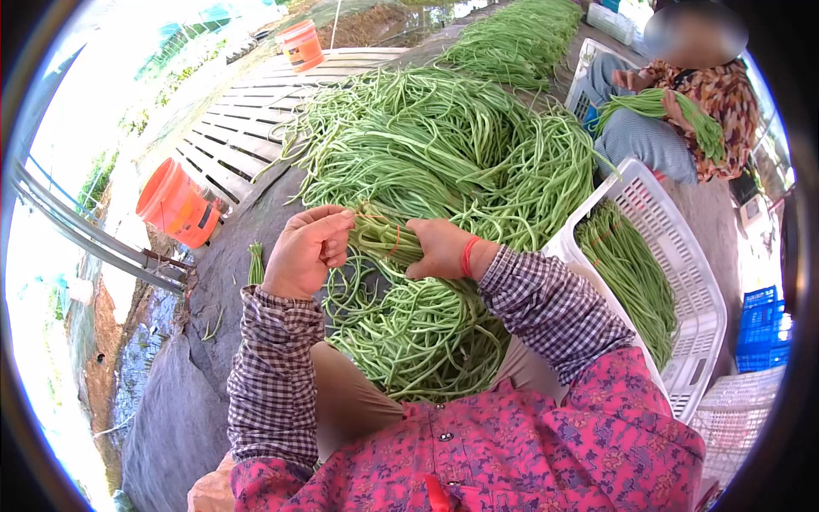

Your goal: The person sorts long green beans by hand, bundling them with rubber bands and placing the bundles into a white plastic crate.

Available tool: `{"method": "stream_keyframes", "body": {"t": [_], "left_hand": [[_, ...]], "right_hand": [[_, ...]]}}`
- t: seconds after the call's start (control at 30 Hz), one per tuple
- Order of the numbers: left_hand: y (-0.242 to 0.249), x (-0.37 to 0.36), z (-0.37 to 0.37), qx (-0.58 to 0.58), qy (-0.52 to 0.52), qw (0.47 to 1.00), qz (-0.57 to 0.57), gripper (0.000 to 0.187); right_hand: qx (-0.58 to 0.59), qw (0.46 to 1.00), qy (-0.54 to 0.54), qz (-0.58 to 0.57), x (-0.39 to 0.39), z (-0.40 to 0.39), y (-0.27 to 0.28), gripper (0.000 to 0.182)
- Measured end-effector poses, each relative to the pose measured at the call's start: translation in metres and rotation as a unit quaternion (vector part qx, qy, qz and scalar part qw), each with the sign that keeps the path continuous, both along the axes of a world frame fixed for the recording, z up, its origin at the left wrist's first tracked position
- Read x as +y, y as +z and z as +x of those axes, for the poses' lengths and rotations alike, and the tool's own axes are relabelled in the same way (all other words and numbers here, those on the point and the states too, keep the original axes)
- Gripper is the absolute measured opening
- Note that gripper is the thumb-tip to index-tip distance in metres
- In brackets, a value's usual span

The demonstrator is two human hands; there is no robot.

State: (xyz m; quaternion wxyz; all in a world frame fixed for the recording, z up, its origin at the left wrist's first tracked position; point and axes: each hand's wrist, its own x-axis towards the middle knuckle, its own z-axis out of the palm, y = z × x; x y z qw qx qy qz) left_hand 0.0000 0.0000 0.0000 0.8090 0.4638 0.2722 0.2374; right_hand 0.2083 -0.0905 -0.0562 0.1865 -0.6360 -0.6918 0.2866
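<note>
My right hand is wrapped round a bundle of long green beans in front of me. A thin orange-red rubber band circles the bundle. My left hand is closed in a pinch at the bundle's left end, where a thin orange strand of the band seems to run to its fingertips. Loose long beans lie in a big heap just beyond my hands, and a smaller tangle lies between my knees.
At my right a white crate holds banded bean bundles. Orange buckets stand left, by a slatted platform. Another person sits at back right holding beans. Blue crates are at far right.
</note>
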Motion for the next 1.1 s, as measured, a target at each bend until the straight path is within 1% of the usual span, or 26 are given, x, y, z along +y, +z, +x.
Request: {"method": "stream_keyframes", "body": {"t": [0.07,0.1,0.17,0.2,0.3,0.33,0.43,0.53,0.67,0.73,0.8,0.87,0.9,0.97,1.0,1.03,1.1], "left_hand": [[0.006,-0.009,0.004,0.015,0.018,1.000,0.016,0.010],[0.003,-0.014,0.004,0.051,0.028,0.996,0.074,0.008],[0.003,-0.019,0.011,0.112,0.048,0.971,0.204,0.007],[0.002,-0.024,0.016,0.111,0.066,0.953,0.272,0.014],[-0.012,-0.029,0.023,0.193,0.102,0.887,0.408,0.023],[-0.019,-0.027,0.025,0.213,0.125,0.869,0.429,0.022],[-0.025,-0.023,0.026,0.263,0.172,0.791,0.525,0.018],[-0.027,-0.020,0.023,0.278,0.185,0.704,0.626,0.021],[-0.026,-0.025,0.030,0.238,0.217,0.639,0.699,0.019],[-0.021,-0.029,0.036,0.232,0.211,0.612,0.726,0.017],[-0.016,-0.036,0.039,0.241,0.221,0.564,0.758,0.015],[-0.016,-0.038,0.040,0.245,0.228,0.525,0.783,0.012],[-0.017,-0.038,0.040,0.241,0.231,0.518,0.788,0.012],[-0.019,-0.036,0.039,0.235,0.238,0.503,0.797,0.012],[-0.018,-0.032,0.038,0.213,0.247,0.504,0.800,0.014],[-0.018,-0.029,0.036,0.210,0.246,0.517,0.792,0.015],[-0.018,-0.024,0.032,0.207,0.247,0.543,0.776,0.017]], "right_hand": [[-0.020,1.000,-0.009,0.009,0.003,-0.002,-0.004,0.056],[-0.019,1.000,-0.014,0.001,0.002,-0.006,-0.010,0.055],[-0.028,0.999,-0.025,-0.001,0.009,-0.006,-0.013,0.054],[-0.036,0.999,-0.025,-0.010,0.010,-0.007,-0.011,0.054],[-0.055,0.998,-0.020,-0.036,0.010,-0.010,-0.007,0.054],[-0.060,0.997,-0.018,-0.035,0.011,-0.011,-0.007,0.054],[-0.068,0.997,-0.016,-0.027,0.015,-0.008,-0.007,0.058],[-0.051,0.999,-0.016,-0.007,0.013,-0.004,-0.011,0.062],[0.020,1.000,-0.013,-0.020,0.013,0.001,-0.007,0.062],[0.024,0.999,-0.046,0.000,0.016,0.002,-0.010,0.058],[0.033,0.996,-0.078,0.015,0.020,0.003,-0.013,0.056],[0.109,0.990,-0.085,-0.002,0.022,0.007,-0.017,0.055],[0.147,0.985,-0.087,-0.009,0.023,0.009,-0.018,0.055],[0.163,0.983,-0.087,-0.010,0.023,0.012,-0.018,0.055],[0.180,0.980,-0.080,-0.014,0.021,0.012,-0.016,0.055],[0.196,0.978,-0.073,-0.018,0.019,0.011,-0.015,0.054],[0.270,0.961,-0.058,-0.027,0.016,0.009,-0.016,0.051]]}}
